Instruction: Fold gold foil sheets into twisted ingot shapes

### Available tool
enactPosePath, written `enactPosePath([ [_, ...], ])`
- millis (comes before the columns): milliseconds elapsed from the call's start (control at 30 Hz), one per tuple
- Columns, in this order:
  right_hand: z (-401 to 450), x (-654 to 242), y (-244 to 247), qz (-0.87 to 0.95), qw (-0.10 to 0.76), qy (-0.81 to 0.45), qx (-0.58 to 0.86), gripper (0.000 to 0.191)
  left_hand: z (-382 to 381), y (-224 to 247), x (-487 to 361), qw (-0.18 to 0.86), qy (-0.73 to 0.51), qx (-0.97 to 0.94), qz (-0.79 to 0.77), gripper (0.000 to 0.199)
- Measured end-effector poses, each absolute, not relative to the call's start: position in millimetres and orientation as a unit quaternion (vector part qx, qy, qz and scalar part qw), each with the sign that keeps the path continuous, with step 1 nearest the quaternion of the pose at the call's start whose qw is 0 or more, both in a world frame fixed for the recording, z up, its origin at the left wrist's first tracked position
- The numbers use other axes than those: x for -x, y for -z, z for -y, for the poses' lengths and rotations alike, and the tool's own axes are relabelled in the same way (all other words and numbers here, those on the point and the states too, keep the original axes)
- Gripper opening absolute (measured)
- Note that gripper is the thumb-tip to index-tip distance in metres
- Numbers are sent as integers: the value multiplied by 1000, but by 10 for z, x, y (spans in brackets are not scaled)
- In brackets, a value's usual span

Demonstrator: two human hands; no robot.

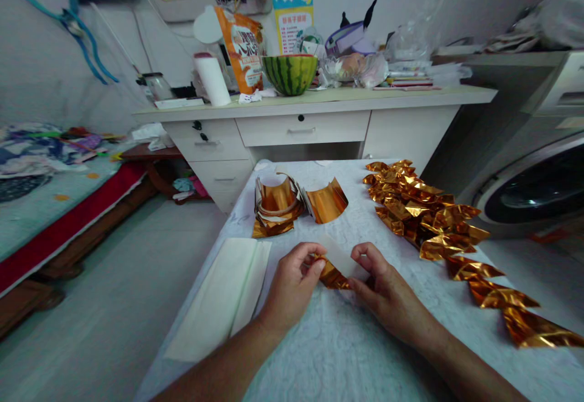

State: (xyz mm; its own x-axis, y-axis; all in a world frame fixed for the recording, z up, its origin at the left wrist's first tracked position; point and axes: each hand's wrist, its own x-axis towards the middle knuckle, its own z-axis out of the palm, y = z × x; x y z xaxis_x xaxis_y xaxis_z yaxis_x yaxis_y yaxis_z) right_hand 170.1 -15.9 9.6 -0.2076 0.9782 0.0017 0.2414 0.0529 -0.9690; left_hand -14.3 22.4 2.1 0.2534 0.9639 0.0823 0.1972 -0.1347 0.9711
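Observation:
Between my hands is a small folded piece of gold foil (334, 275), with a white paper sheet (340, 256) just behind it. My left hand (294, 280) pinches the foil's upper left end between thumb and fingers. At the foil's lower right end is the thumb of my right hand (385, 289), its fingers curled by the white sheet. Beyond them lie curved stacks of gold foil sheets (278, 198) and a separate curved gold sheet (327, 201). Many folded gold foil pieces (415, 207) form a long pile along the right side.
White paper sheets (221, 295) lie left of my hands on the cloth-covered table (310, 353). Behind stands a white desk (301, 107) holding a watermelon half (290, 73), an orange pouch (241, 49) and plastic bags. A washing machine (529, 165) is at right, a bed (82, 207) at left.

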Motion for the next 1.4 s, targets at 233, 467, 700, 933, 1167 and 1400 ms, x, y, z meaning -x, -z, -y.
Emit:
enactPosePath([
  [233, 186, -1687, -74, 639, 379, -440, 505, 26, -223, 14, 126, 481, -451, -600, -453, 14],
  [467, 156, -1687, -67, 663, 351, -413, 517, 6, -242, -44, 145, 432, -398, -659, -470, 8],
  [700, 151, -1676, -58, 623, 360, -429, 545, 6, -187, -11, 140, 467, -372, -677, -431, 47],
  [933, 174, -1763, -131, 671, 353, -400, 515, 33, -216, -7, 144, 548, -355, -626, -426, 45],
  [1167, 157, -1896, -129, 761, 330, -287, 480, 51, -236, 24, 179, 576, -325, -620, -422, 42],
  [1400, 140, -1871, -163, 784, 280, -292, 471, 33, -257, -41, 205, 442, -315, -729, -418, 42],
])
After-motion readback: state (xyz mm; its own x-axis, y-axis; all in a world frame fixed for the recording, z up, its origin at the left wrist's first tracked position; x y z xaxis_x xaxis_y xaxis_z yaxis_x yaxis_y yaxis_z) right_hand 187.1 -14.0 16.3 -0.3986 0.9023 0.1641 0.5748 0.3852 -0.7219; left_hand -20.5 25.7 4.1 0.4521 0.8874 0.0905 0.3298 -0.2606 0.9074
